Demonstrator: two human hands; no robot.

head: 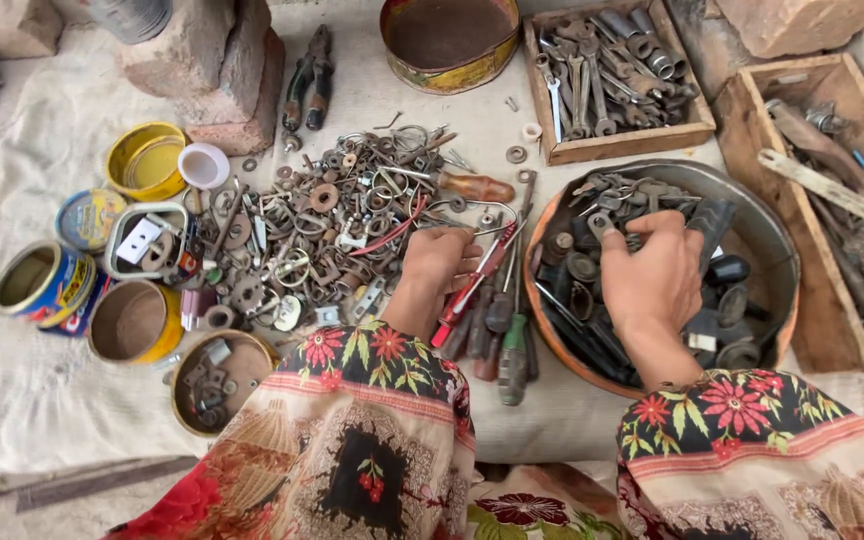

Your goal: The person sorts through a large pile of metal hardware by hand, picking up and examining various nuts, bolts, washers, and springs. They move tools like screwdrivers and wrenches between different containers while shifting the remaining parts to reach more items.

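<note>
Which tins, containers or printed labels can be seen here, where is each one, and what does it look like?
Blue and yellow printed round tin: far left, on its side, open.
Yellow open round tin: upper left, beside a white cap.
Blue-rimmed round lid with a printed label: left, lying flat.
Tan open round tin: lower left.
Rusty round tin with a yellow printed side: top centre.
No signs or screens.

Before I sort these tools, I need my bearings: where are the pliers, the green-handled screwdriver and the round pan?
Pliers [308,80], head view, on the handles.
Green-handled screwdriver [513,350], head view, on the green handle.
Round pan [767,235], head view, on its right rim.
</note>
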